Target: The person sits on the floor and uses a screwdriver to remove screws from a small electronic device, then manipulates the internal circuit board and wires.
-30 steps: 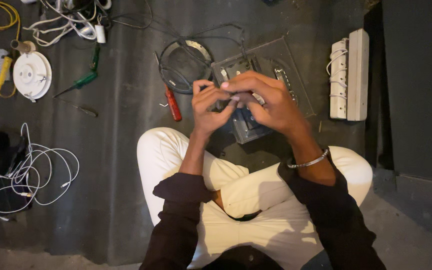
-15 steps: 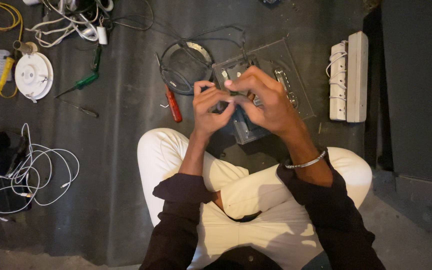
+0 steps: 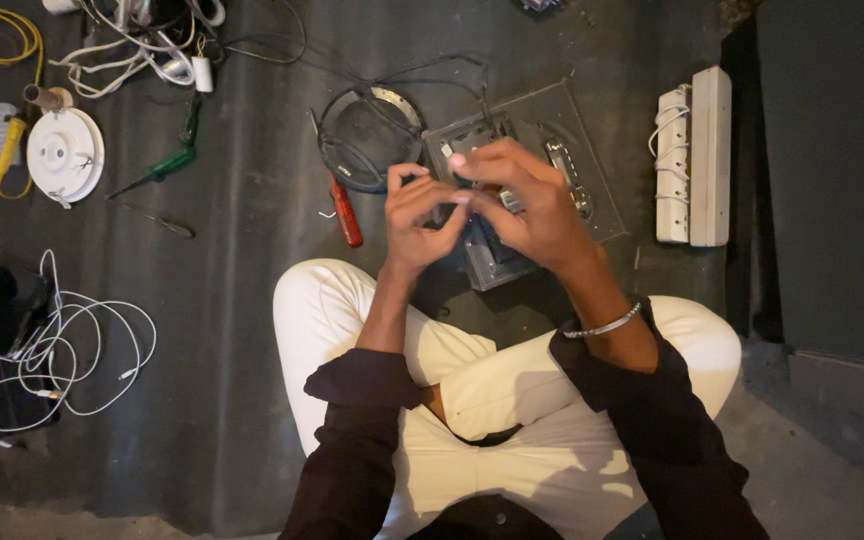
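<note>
Count: two screwdrivers on the floor, one red-handled (image 3: 345, 212) just left of your left hand (image 3: 420, 215), one green-handled (image 3: 164, 170) farther left. One switch board (image 3: 532, 185) lies beneath both hands. Your right hand (image 3: 524, 200) meets the left, fingertips pressed together, pinching a small part too hidden to identify.

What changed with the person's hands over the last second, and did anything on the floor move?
The right hand lifted slightly and opened its fingers a little, while the left hand stayed pressed close against it, both working something too small to make out above the clear panel. The red-handled screwdriver, green screwdriver, white round fitting and white power strip lie as they did.
</note>
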